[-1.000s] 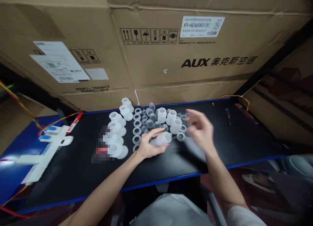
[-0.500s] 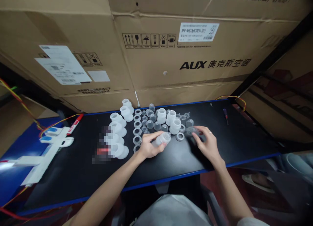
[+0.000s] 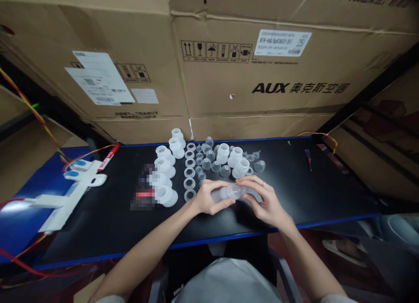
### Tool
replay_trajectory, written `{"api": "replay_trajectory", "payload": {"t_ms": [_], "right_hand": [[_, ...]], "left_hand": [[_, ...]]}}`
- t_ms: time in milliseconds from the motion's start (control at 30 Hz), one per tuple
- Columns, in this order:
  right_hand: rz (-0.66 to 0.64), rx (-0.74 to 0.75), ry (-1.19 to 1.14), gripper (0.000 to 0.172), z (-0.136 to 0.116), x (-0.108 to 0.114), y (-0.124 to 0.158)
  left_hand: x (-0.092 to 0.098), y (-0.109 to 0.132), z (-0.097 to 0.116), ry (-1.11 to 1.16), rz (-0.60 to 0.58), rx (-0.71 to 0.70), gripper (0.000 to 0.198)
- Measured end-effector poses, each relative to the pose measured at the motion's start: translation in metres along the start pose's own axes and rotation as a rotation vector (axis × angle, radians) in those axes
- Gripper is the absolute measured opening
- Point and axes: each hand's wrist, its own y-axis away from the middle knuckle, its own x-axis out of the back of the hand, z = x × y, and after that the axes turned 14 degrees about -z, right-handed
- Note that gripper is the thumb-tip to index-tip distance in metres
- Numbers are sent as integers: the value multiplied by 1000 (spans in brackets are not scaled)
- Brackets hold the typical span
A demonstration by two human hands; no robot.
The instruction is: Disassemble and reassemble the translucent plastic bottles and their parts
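My left hand [image 3: 205, 199] is wrapped round a small translucent baby bottle [image 3: 218, 194], tilted with its top toward the right. A clear domed cap [image 3: 234, 191] covers the bottle's top end, and the fingers of my right hand [image 3: 267, 201] are closed on it. Whether the cap is fully seated I cannot tell. Just beyond my hands stand white bottles [image 3: 241, 169], near several loose clear caps [image 3: 225, 171]. A column of collar rings [image 3: 189, 183] and some silicone nipples [image 3: 198, 161] lie left of the caps.
More white bottle bodies [image 3: 167, 196] stand at left, beside a pixelated patch. A white power strip [image 3: 70, 194] with a red marker [image 3: 108, 158] lies farther left. Toward the right is a small screwdriver [image 3: 308, 159]. Large cardboard boxes [image 3: 216, 106] wall off the back.
My right hand has come left with the clear cap and brought it onto the bottle's top. My left hand still holds the bottle, now tipped more to the right. The view has shifted slightly.
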Motion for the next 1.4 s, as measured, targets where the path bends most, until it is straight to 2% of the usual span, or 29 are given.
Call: {"api": "replay_trajectory", "payload": {"t_ms": [100, 167, 300, 400, 467, 533, 600, 633, 667, 767, 833, 933, 1067, 1233, 1400], "right_hand": [[-21, 28, 32, 33, -3, 3, -2], [-10, -7, 80, 31, -7, 4, -2], [35, -131, 204, 32, -14, 3, 3], [69, -186, 216, 30, -15, -5, 10], [125, -174, 160, 29, -14, -12, 15], [228, -150, 122, 29, -9, -14, 20], [349, -155, 132, 28, -4, -8, 26], [403, -177, 146, 28, 0, -2, 28], [448, -211, 164, 29, 4, 6, 31], [545, -359, 242, 39, 21, 36, 40], [586, -468, 315, 52, 34, 52, 47], [661, -581, 421, 66, 55, 65, 57], [752, -582, 416, 64, 83, 72, 58], [721, -561, 424, 66, 123, 95, 40], [664, -561, 501, 70, 170, 130, 9]], "left_hand": [[2, -1, 6, 91, -27, 34, 37], [1, -1, 7, 82, -12, 22, 44], [-9, 2, 3, -95, 70, -71, 88], [-19, 4, 0, -142, 116, -93, 97], [-25, 5, -1, -43, 80, -94, 103], [-28, 5, -2, 40, -4, -98, 119], [-28, 4, -3, 5, -77, -83, 132], [-26, 4, -5, -57, -99, -61, 130], [-24, 3, -7, -132, -113, -29, 120], [-21, 0, -14, -365, -151, 46, 63], [-21, -1, -19, -479, -156, 72, 42], [-25, -1, -25, -551, -131, 104, 40], [-29, -1, -24, -586, -53, 134, 39], [-28, -2, -20, -614, -19, 107, 37], [-28, -3, -23, -674, -64, 130, 47]]}}
